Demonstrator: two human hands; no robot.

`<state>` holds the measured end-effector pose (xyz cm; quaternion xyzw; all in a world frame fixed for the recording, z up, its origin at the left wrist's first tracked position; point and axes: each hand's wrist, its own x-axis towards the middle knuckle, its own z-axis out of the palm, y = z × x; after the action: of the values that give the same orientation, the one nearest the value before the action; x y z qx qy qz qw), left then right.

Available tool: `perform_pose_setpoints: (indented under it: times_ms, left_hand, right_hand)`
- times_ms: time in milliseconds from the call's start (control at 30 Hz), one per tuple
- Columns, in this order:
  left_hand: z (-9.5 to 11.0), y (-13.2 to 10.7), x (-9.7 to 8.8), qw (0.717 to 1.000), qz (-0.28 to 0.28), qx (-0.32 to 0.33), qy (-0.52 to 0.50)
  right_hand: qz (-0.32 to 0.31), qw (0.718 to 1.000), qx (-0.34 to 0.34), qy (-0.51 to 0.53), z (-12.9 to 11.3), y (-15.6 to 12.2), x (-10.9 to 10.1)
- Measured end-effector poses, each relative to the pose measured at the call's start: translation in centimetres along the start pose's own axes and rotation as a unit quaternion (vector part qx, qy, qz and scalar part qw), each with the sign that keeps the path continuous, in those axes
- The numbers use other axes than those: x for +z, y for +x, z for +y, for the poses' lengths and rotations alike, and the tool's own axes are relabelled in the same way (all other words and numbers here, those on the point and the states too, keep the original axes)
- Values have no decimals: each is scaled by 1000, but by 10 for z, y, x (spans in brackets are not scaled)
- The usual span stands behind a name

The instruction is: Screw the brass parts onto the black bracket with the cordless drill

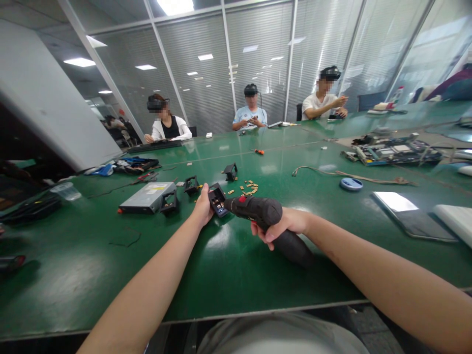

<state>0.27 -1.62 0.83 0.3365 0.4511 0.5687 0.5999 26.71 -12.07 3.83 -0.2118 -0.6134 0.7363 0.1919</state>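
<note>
My right hand (pixel 275 227) is wrapped round the grip of a black cordless drill (pixel 254 209) with a red switch on top. Its chuck end points left at a small black plastic housing (pixel 218 199), which my left hand (pixel 204 209) grips by its left side. Metal parts show inside the housing; whether the bit touches them I cannot tell. Just beyond lie several small brass-coloured plates (pixel 251 188). Similar black frames stand nearby: one upright frame (pixel 230 171) behind, another frame (pixel 191 185) to the left, and a third frame (pixel 170 202) against a silver disc drive (pixel 149 197).
On the right are a blue round container (pixel 351 184), a cable (pixel 372 178), a dark tablet-like slab (pixel 413 216) and circuit boards (pixel 398 150). An orange screwdriver (pixel 258 152) lies farther off. A plastic cup (pixel 67 191) and tools are left. Several people sit across the green table (pixel 147 275).
</note>
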Motion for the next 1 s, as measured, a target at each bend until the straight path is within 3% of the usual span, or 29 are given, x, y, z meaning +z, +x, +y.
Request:
perform_pose_setpoints:
  times_ms: [1000]
  left_hand:
    - [0,1,1,1000,9,-2,-3]
  right_hand:
    - [-3,1000,5,3,-1,1,1]
